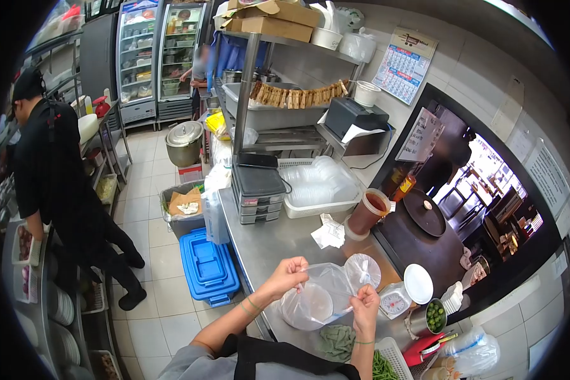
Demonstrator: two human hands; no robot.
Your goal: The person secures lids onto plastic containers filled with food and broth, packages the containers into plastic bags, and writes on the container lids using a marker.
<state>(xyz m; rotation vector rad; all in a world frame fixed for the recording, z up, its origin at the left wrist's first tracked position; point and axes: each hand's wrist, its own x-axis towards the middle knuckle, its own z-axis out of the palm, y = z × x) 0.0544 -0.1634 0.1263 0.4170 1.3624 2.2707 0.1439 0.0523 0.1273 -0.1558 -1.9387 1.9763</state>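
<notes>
Listing from my remote post, at the steel tabletop (pixel 269 247): one clear plastic bag (pixel 328 276), loose-sided, a round tub (pixel 315 305) showing through its lower part. Left hand (pixel 287 277): grip closed, fingertips pinching the bag's rim on one side. Right hand (pixel 365 308): grip closed likewise, on the opposite side of the rim.

Principal relation: the bag's mouth stretches between my two grips, its long axis running from left hand to right; the tub lies below that line, between the hands and seemingly a little nearer the left. I cannot tell whether the tub's base sits flat.

Adjacent items: one bag-wrapped container (pixel 365 268), just beyond the right fingers; one dial scale (pixel 394 302), to the right of that hand; one green cloth (pixel 337 342), crumpled, on the near side of the bag; one tray of green beans (pixel 382 366), near the right wrist. Farther along: one jug of reddish-brown liquid (pixel 367 214), upright; slips of white paper (pixel 329 232) beside it; one white basket of stacked clear lids (pixel 320 183).
</notes>
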